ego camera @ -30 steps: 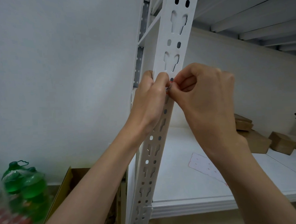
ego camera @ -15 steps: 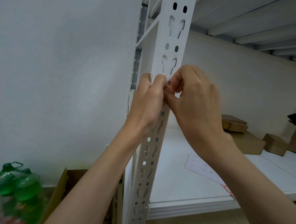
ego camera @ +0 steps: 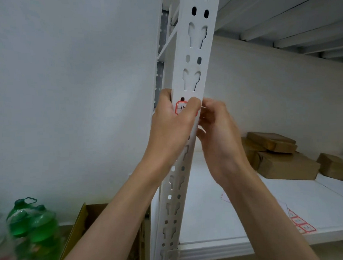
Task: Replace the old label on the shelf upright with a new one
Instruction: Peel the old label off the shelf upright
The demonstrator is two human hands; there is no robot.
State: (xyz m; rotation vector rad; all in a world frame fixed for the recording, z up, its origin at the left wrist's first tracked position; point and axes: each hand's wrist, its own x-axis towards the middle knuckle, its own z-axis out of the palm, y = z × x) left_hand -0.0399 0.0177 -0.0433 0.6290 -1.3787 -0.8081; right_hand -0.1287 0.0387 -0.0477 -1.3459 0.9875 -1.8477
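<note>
A white perforated shelf upright (ego camera: 195,69) runs up the middle of the view. A small white label with a red border and dark handwriting (ego camera: 181,108) sits on its front face. My left hand (ego camera: 169,132) wraps around the upright from the left, and its thumb lies across the label's right part. At the upright's right edge my right hand (ego camera: 220,141) has its fingers curled, with the fingertips pinched at the label's right end. The hand is slightly blurred. A sheet of red-bordered labels (ego camera: 302,225) lies on the shelf board, partly hidden by my right forearm.
Brown cardboard boxes (ego camera: 283,163) are stacked at the back right of the white shelf board (ego camera: 211,217). Green bottles (ego camera: 32,222) and an open cardboard carton (ego camera: 86,217) stand on the floor at the lower left, against a white wall.
The red-bordered label was hidden behind both hands and now shows on the upright under my left thumb. My right hand has shifted right and down, off the front face.
</note>
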